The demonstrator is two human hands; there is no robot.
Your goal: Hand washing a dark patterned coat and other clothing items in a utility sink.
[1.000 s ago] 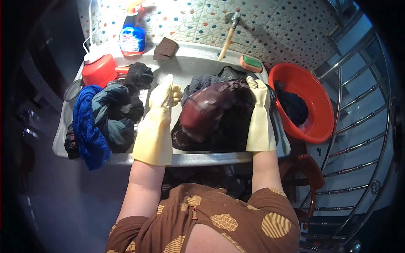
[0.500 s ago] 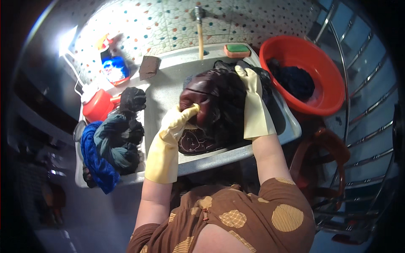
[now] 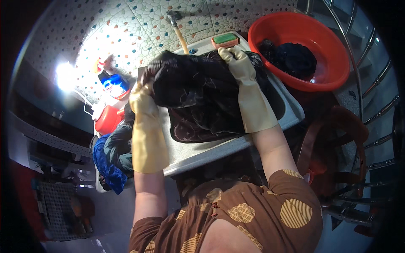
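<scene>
A dark, shiny garment (image 3: 198, 97) with thin pale line patterns is stretched across the sink (image 3: 202, 156); its lower part hangs into the bowl. My left hand (image 3: 142, 96), in a long cream rubber glove, is closed on the garment's left end and holds it raised near the sink's left side. In a matching glove, my right hand (image 3: 234, 59) pinches the upper right edge, close to the back rim. The garment and gloves hide most of the sink's inside.
Dark wet clothes lie in a red basin (image 3: 331, 46) at the far right. Behind the sink are a tap (image 3: 179, 33) and a green-topped soap block (image 3: 225, 39). A blue bottle (image 3: 114, 86), red dipper (image 3: 109, 121) and blue towel (image 3: 105, 158) sit left. A brown chair (image 3: 307, 145) stands right.
My left hand has moved left and up, pulling the garment's end out with it, so the bunched cloth is now spread. My right hand stays near the back right edge. The view has shifted.
</scene>
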